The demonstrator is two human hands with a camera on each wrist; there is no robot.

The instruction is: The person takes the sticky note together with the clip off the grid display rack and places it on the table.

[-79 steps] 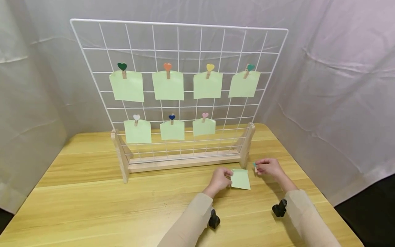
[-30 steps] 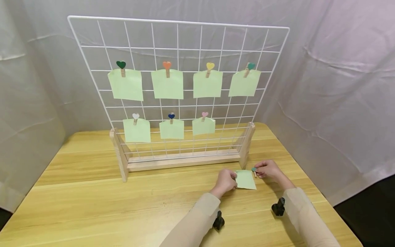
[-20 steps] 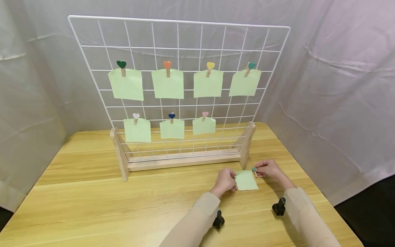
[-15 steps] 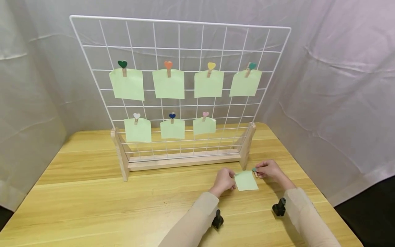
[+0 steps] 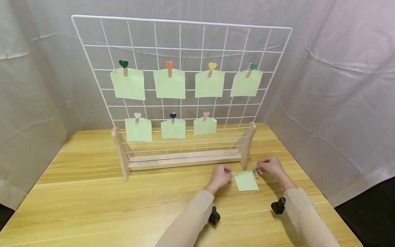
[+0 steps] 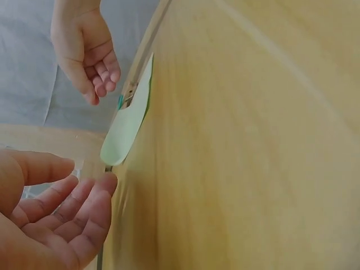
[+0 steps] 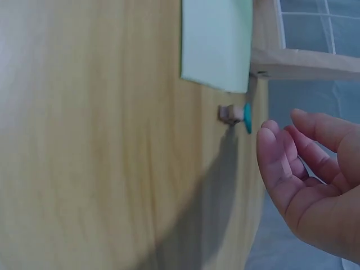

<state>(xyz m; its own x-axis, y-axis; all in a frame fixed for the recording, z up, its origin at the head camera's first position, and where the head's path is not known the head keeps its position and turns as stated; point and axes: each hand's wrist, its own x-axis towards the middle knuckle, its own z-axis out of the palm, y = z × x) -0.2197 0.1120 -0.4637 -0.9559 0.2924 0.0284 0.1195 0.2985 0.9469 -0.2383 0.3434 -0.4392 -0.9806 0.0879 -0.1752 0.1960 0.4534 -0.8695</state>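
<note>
A pale green paper note (image 5: 246, 180) lies flat on the wooden table (image 5: 123, 206), just in front of the grid stand's right foot. A small wooden peg with a teal heart (image 5: 255, 170) lies at the note's far right corner; whether it bites the paper I cannot tell. My left hand (image 5: 220, 173) hovers a little left of the note, fingers relaxed, holding nothing. My right hand (image 5: 269, 165) sits just right of the peg with loosely curled fingers (image 7: 281, 152), clear of the peg (image 7: 235, 112). The left wrist view shows the note (image 6: 128, 126) and my empty left hand (image 6: 62, 214).
A white wire grid (image 5: 182, 75) stands in a wooden base (image 5: 182, 160) behind the hands. Several green notes hang on it from heart pegs, in two rows. Grey cloth drapes surround the table, whose right edge (image 5: 321, 195) lies close to my right arm.
My left hand has let go of the note and drawn back to the left. My right hand has released the teal peg, which now lies on the table beside the note.
</note>
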